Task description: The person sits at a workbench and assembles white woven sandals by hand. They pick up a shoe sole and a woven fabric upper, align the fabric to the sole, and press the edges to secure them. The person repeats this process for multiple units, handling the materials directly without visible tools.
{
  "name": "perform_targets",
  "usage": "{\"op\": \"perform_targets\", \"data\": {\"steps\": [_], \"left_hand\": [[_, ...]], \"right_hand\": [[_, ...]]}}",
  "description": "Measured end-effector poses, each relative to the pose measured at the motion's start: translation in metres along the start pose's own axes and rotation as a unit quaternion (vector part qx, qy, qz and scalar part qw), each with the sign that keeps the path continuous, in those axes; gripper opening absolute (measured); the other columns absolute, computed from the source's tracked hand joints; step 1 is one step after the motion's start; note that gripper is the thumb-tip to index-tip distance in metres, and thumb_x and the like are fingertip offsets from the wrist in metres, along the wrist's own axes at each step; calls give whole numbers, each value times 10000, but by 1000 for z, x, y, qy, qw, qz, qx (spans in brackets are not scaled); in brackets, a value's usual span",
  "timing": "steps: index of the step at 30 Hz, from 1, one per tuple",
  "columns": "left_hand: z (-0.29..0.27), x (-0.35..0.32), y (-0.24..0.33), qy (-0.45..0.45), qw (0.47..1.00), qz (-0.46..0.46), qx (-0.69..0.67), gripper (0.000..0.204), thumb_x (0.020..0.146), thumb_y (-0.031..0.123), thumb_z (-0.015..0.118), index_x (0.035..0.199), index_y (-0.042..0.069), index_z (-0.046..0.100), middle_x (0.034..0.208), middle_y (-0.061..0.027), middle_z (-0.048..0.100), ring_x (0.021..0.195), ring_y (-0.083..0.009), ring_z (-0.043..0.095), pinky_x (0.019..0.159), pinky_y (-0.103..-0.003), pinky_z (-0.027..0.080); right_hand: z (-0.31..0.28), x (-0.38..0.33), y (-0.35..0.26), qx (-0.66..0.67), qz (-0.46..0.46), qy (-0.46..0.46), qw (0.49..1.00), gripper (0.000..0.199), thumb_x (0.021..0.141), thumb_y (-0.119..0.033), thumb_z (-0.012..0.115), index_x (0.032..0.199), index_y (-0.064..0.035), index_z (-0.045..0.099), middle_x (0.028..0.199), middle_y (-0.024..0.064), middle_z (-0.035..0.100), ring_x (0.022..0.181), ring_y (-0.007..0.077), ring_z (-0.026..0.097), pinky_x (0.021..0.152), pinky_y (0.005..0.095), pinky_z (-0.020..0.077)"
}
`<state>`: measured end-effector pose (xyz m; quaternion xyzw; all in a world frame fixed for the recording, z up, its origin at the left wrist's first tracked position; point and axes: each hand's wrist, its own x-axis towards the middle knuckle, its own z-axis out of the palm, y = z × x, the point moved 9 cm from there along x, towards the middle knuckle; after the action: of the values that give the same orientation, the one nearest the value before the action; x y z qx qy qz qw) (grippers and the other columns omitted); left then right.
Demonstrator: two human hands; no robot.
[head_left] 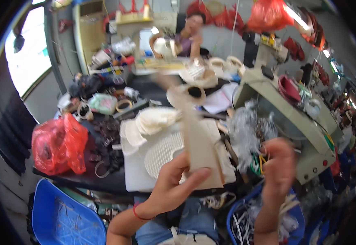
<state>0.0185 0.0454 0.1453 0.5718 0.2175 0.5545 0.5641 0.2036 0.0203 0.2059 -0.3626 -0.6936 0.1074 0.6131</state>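
My left hand (pixel 176 185), with a red band at its wrist, pinches the lower end of a long cream-coloured flat piece (pixel 200 143) between thumb and fingers. The piece stands up from the hand, and its upper end is smeared by motion. Out to the right my right hand (pixel 279 167) is raised and blurred; its fingers look curled, but I cannot make out whether they hold anything. Beneath the left hand, on a white board (pixel 136 177), lies a cream mesh piece (pixel 161 153). Behind it rests a stack of cream pieces (pixel 153 120).
Left of the board sit dark straps (pixel 108 143) and a red plastic bag (pixel 59 143). A beige machine (pixel 284 106) and clear plastic bags (pixel 245 126) stand right. Blue bins (pixel 69 216) flank my legs. Another person (pixel 186 41) sits across the table.
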Motion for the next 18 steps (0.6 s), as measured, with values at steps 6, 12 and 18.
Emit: {"op": "perform_targets", "data": {"steps": [6, 12, 18], "left_hand": [[-36, -27, 4, 135, 987, 85, -14, 222, 875, 62, 595, 1080, -13, 558, 1025, -67, 575, 948, -110, 536, 821, -267, 437], [-11, -50, 62, 161, 649, 305, 678, 169, 787, 156, 653, 933, 85, 606, 1093, -91, 512, 1035, -243, 532, 967, -452, 373], [6, -52, 56, -93, 549, 382, 737, 67, 716, 113, 638, 783, 106, 632, 888, -9, 588, 980, -161, 584, 991, -452, 397]], "right_hand": [[124, -35, 35, 370, 268, -227, 860, 174, 895, -89, 552, 1014, 33, 586, 876, 19, 583, 817, 63, 518, 734, 209, 413], [158, -47, 56, 350, 378, -323, 794, 224, 935, -173, 505, 987, 28, 590, 852, 5, 582, 805, 41, 507, 728, 196, 411], [175, -46, 41, 349, 339, -361, 796, 193, 935, -157, 505, 945, 18, 586, 840, 15, 598, 811, 39, 525, 709, 188, 435]]}}
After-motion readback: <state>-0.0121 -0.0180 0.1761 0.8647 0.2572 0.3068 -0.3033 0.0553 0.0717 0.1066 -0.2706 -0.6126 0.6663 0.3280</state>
